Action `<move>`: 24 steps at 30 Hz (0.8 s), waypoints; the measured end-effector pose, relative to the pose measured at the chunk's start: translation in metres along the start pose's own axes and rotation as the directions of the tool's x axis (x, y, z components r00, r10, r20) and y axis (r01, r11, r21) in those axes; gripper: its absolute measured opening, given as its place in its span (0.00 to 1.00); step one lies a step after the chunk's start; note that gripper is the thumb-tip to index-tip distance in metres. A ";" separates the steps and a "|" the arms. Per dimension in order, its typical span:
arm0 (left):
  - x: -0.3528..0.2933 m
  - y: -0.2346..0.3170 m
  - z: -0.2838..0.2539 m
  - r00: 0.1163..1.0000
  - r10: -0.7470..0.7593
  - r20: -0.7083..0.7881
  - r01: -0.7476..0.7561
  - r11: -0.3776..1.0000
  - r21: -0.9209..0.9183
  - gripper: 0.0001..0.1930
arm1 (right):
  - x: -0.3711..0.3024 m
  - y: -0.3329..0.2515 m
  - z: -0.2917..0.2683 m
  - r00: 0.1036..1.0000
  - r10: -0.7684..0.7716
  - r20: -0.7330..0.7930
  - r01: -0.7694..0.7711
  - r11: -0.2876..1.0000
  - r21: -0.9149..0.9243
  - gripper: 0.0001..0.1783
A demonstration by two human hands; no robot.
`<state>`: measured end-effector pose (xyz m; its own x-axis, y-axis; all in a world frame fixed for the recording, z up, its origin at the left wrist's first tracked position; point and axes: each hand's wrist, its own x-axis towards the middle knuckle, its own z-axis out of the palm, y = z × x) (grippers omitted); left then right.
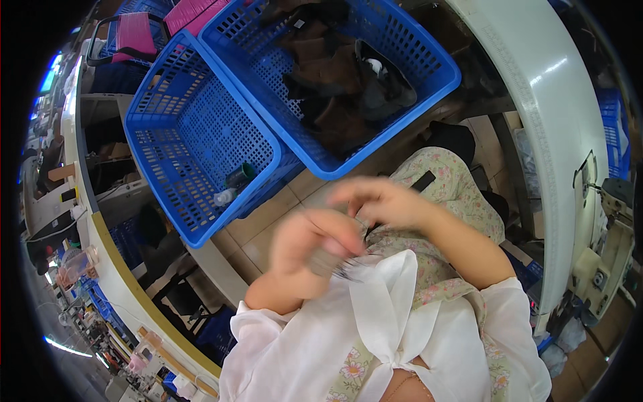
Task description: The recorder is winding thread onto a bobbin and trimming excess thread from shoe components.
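Note:
My left hand (311, 244) is bent inward above my lap, blurred by motion, with its fingers curled together. Below its fingers shows a smeared greyish, streaky thing (345, 266) whose kind I cannot make out. Close on its right is my right hand (388, 204), its fingers bent toward the left hand and their tips smeared. A narrow dark shape (369, 231) shows between the two hands; what it is stays unclear. Under both hands lies a pale green floral apron (435, 177), over a white top (295, 348).
Beyond my hands, a large blue basket (395, 144) holds dark brown and black pieces. A second blue basket (201, 127) beside it contains a dark green cylinder (240, 175) and a small whitish item (225, 197). White machine tables border the left and right (569, 134).

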<state>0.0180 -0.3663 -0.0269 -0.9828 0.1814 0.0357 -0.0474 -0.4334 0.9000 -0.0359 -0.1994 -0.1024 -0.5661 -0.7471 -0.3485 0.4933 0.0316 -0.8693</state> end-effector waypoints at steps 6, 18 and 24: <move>0.048 -0.016 -0.035 0.927 0.050 -0.373 0.033 0.977 0.213 0.08 | -0.034 -0.005 -0.002 0.959 0.140 0.245 -0.165 0.983 0.081 0.06; -0.006 -0.066 -0.013 0.946 -0.273 0.174 0.240 0.952 0.190 0.06 | -0.028 -0.063 -0.043 0.787 -0.311 -0.533 0.376 0.926 0.014 0.12; 0.005 -0.009 -0.004 0.990 0.123 -0.062 -0.120 0.991 0.059 0.06 | -0.008 0.015 -0.001 0.961 0.243 0.134 -0.241 0.970 -0.027 0.15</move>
<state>0.0131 -0.3654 -0.0368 -0.9902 0.0720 0.1195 0.0812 -0.3993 0.9132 -0.0249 -0.1925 -0.1131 -0.3355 -0.7992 -0.4987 0.5976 0.2287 -0.7685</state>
